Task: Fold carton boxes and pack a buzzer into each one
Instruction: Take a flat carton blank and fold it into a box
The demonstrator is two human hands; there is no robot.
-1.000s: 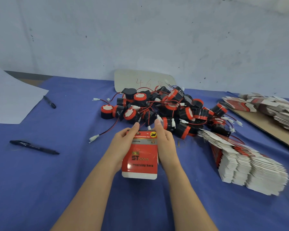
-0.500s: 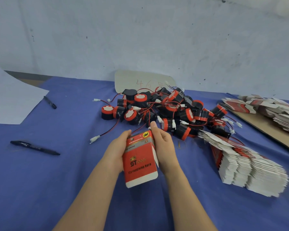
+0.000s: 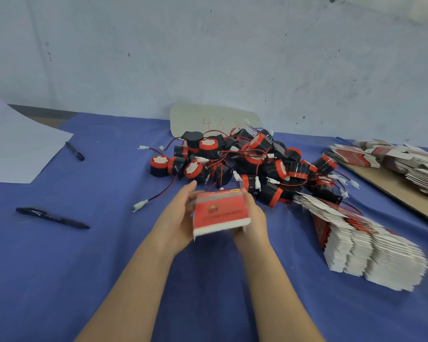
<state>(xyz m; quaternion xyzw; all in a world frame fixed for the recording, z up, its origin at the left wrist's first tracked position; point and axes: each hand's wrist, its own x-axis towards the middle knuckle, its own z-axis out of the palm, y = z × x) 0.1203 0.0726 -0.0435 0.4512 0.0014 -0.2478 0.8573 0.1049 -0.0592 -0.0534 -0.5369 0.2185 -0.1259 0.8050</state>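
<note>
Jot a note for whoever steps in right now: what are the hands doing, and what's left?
Both the left hand and right hand grip one carton above the table, in front of the buzzers.
To the right lie stacked flat cartons.
Done: carton picked up; blurred, so its fold state is unclear.
Left: finish folding, put a buzzer in, close, repeat.

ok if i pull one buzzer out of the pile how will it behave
It would probably drag neighbours: the wires cross all through the pile. On its side it may roll, being a short cylinder; the leftmost buzzer sits steady on its flat end. The body looks like hard plastic, so likely stiff.
</note>
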